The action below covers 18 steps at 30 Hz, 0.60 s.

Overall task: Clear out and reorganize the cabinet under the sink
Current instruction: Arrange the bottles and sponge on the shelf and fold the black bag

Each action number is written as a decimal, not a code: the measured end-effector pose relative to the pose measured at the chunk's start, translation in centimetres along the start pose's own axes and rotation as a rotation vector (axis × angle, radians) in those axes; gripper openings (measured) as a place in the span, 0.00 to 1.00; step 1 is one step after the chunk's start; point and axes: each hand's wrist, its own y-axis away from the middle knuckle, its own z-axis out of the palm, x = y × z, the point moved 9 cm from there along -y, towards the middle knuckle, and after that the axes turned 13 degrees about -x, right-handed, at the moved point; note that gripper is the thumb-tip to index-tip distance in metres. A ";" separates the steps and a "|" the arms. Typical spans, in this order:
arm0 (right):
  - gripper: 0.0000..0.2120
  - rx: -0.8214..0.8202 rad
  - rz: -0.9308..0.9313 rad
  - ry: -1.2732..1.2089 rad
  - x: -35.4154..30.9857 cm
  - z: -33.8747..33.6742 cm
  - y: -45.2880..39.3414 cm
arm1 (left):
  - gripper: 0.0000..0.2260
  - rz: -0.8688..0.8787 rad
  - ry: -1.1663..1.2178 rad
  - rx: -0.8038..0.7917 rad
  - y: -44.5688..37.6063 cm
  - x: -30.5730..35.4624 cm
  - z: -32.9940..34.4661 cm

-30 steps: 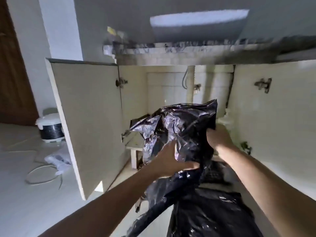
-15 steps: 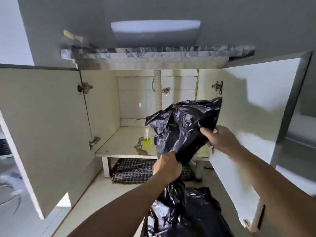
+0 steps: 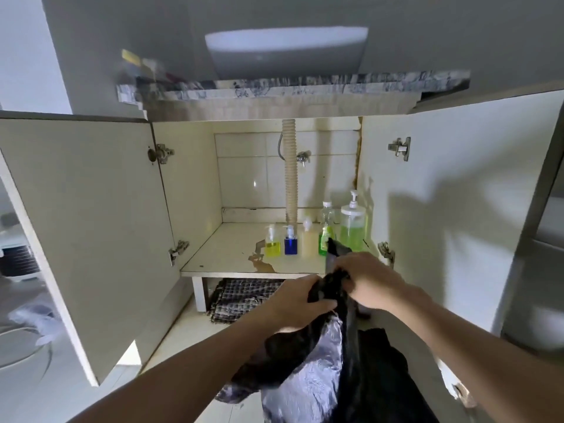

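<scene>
A black plastic bag (image 3: 317, 370) hangs in front of the open cabinet, its top bunched together. My left hand (image 3: 297, 303) and my right hand (image 3: 370, 280) both grip that bunched top, close to each other. On the cabinet floor (image 3: 225, 254), at the right, several bottles stand in a row: a yellow pump bottle (image 3: 272, 245), a blue bottle (image 3: 290, 243), a cream bottle (image 3: 308, 239), a green bottle (image 3: 326, 232) and a large green pump dispenser (image 3: 352, 227). The bag's tip hides the lower part of the green ones.
Both cabinet doors stand open, left door (image 3: 85, 227) and right door (image 3: 451, 209). A corrugated drain hose (image 3: 290, 169) runs down the back. A checked cloth (image 3: 241, 297) lies on the floor under the shelf. A white appliance (image 3: 16, 254) sits far left.
The bag was held up wide and spread in front of the cabinet; now it is lowered, with both hands brought together at its top. The view shifted and the bottles came into sight.
</scene>
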 end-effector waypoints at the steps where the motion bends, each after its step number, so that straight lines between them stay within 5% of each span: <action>1: 0.08 0.069 0.036 -0.046 0.9 -0.7 0.1 | 0.16 -0.005 0.099 -0.028 0.3 -0.2 0.1; 5: 0.09 0.271 0.197 -0.258 4.5 -3.2 1.0 | 0.20 -0.069 0.526 -0.085 1.2 -1.7 -0.4; 9: 0.08 0.384 0.266 -0.658 6.9 -4.3 1.9 | 0.14 -0.059 0.498 -0.060 2.0 -3.5 -0.9; 12: 0.10 0.418 0.339 -0.922 8.5 -3.5 2.0 | 0.11 -0.107 0.437 -0.341 2.7 -3.7 2.5; 15: 0.07 0.458 0.401 -1.092 10.8 -2.4 2.4 | 0.22 -0.066 0.494 -0.667 2.8 -2.2 5.6; 18: 0.09 0.456 0.415 -1.140 11.5 -2.4 3.4 | 0.30 0.070 0.744 -0.783 2.5 -0.1 5.7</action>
